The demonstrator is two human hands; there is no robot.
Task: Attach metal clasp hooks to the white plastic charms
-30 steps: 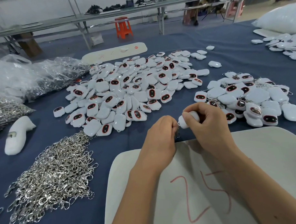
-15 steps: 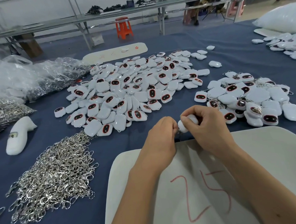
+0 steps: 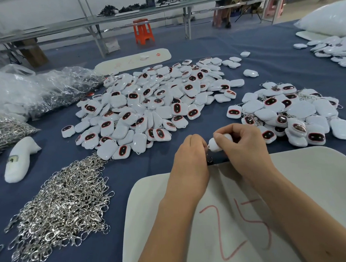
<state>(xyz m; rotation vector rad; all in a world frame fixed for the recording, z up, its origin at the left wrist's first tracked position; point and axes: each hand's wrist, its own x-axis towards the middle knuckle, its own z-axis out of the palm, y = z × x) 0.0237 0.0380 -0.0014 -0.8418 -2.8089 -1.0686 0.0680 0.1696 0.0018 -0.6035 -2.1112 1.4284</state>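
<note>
My right hand (image 3: 245, 148) grips a white plastic charm (image 3: 215, 144) between thumb and fingers. My left hand (image 3: 190, 159) is curled beside it and pinches a metal clasp hook (image 3: 209, 159), which hangs just below the charm's corner; most of the hook is hidden behind the fingers. A large pile of loose white charms with dark red-rimmed faces (image 3: 153, 104) lies beyond my hands. A heap of silver clasp hooks (image 3: 61, 205) lies at the near left. Charms with hooks fitted (image 3: 289, 113) are piled at the right.
A white board marked 25 in red (image 3: 240, 216) lies under my forearms on the blue table (image 3: 263, 55). A white handheld device (image 3: 18, 159) and plastic bags of hooks (image 3: 29, 92) sit at the left. More charms (image 3: 332, 50) lie far right.
Both hands stay together over the board's far edge, with small finger movements on the charm and hook. The hook's ring now shows below the charm.
</note>
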